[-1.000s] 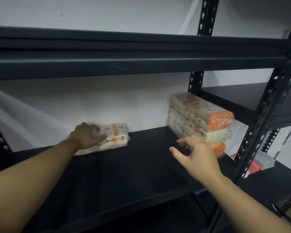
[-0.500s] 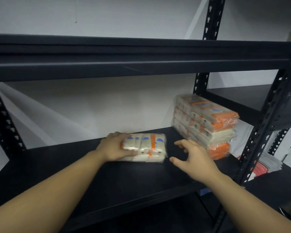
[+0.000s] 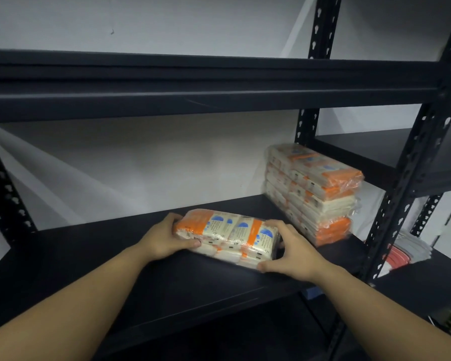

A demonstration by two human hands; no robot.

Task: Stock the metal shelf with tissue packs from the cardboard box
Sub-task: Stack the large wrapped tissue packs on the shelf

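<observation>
A tissue pack (image 3: 235, 234), cream with orange bands and blue marks, lies on the black metal shelf (image 3: 89, 261) near the middle. My left hand (image 3: 164, 238) grips its left end, thumb along the front edge. My right hand (image 3: 289, 250) holds its right end, fingers curled over the top and thumb at the front corner. A stack of wrapped tissue packs (image 3: 315, 191) stands at the shelf's right end, just right of the held pack. The cardboard box is out of view.
An upper shelf beam (image 3: 193, 87) runs overhead. Perforated black uprights (image 3: 414, 183) stand at the right, with a neighbouring shelf unit (image 3: 375, 147) beyond. Red and white items (image 3: 401, 254) lie on a lower level at the right. White wall lies behind.
My left hand has slid the pack rightward along the shelf toward the stack. My right hand has closed onto the pack's right end.
</observation>
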